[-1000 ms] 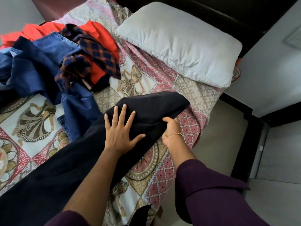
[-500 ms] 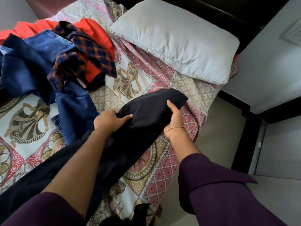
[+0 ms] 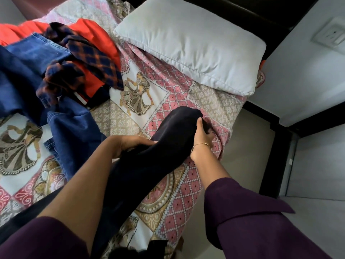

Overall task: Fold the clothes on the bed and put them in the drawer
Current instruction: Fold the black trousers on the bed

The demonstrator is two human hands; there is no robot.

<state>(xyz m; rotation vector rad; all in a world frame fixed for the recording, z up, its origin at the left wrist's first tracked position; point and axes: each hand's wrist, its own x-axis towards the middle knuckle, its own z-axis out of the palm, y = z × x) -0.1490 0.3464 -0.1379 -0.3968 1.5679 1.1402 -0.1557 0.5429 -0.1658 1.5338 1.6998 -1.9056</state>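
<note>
My left hand [image 3: 128, 145] and right hand [image 3: 202, 136] both grip dark garment [image 3: 168, 146] — bunched on bed [image 3: 186, 101], near pillow [image 3: 190, 40].

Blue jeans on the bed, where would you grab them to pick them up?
Probably by the hem end of the jeans that points toward the person, coming from the near side. That leg lies flat and bare on the bedsheet, while the far end sits under the plaid shirt.
</note>
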